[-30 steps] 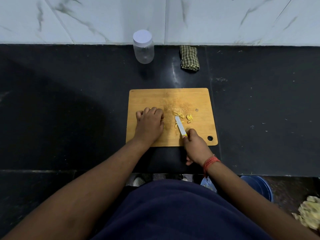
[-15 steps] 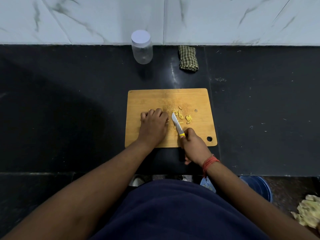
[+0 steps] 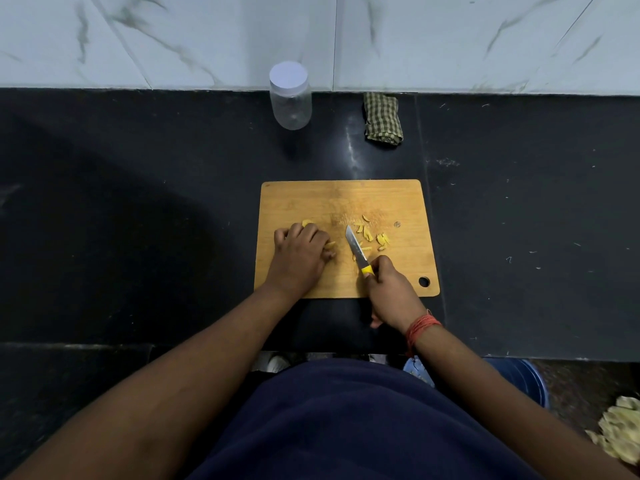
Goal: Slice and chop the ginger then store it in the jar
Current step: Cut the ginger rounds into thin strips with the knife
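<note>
Holding the knife (image 3: 356, 249) by its yellow handle in the right hand (image 3: 389, 289), fingers wrapped round the grip, blade lying on the cutting board (image 3: 343, 199) with its long axis running from near right to far left, tip pointing away and slightly leftward. Curled over a ginger piece (image 3: 330, 244) just left of the blade — left hand (image 3: 299, 252), knuckles bent, fingertips seemingly pinning it, a yellow end peeking out toward the edge. Nearer to that piece: the left hand, touching it; blade just beside, apart. Scattered to the right of the blade — cut ginger slivers (image 3: 372, 235). Standing well beyond the board, lid on, the jar (image 3: 290, 98).
</note>
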